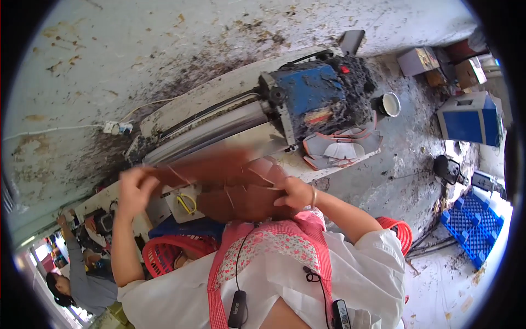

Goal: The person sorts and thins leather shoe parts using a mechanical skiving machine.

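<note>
**Holding brown pieces near a roller machine: watch for slips, snags**

Pinching far-L end of upper piece w/ L hand, fingers apparently curled in to thumb; can't tell exact grip b/c of motion blur. Gripping R edge of overlapping lower pieces w/ R hand, thumb pressed toward fingers. Keeping whole bundle betw. silver roller and pink apron.

Could drop a layer w/ any loosening of R hold, b/c of several loose sheets in one edge pinch; might then land in red basket, below L. Could brush or catch on roller w/ too wide a swing of upper piece; can't tell roller's state, spinning or stopped. Could also pick up dirt from grey fluff on machine, or jostle grey, orange-edged pieces on bench.
</note>
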### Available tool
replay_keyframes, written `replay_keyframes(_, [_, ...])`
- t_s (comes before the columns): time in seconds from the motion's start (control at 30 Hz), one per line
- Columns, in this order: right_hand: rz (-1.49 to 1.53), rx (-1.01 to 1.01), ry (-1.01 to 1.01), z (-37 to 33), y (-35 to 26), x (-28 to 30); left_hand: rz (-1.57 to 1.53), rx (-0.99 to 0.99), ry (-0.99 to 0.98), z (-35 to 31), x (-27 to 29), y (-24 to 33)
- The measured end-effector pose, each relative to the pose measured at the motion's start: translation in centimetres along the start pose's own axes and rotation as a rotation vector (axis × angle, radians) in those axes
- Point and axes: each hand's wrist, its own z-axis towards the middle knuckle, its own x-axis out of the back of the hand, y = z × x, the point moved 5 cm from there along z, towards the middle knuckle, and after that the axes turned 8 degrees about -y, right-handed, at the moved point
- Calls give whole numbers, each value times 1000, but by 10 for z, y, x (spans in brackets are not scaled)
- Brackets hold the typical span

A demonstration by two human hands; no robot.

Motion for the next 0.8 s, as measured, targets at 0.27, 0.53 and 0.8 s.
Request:
replay_keyframes(0.27, [-24,-317,-120,61,0,-1,119,-336,562,88,59,-48])
replay_keyframes(0.53, [-200,-289,-17,58,-33,4,515,-303,-340,224,-91,-48])
replay_keyframes(0.8, [24,-280,166,1,-60,2,353,-381,-407,224,-81,-32])
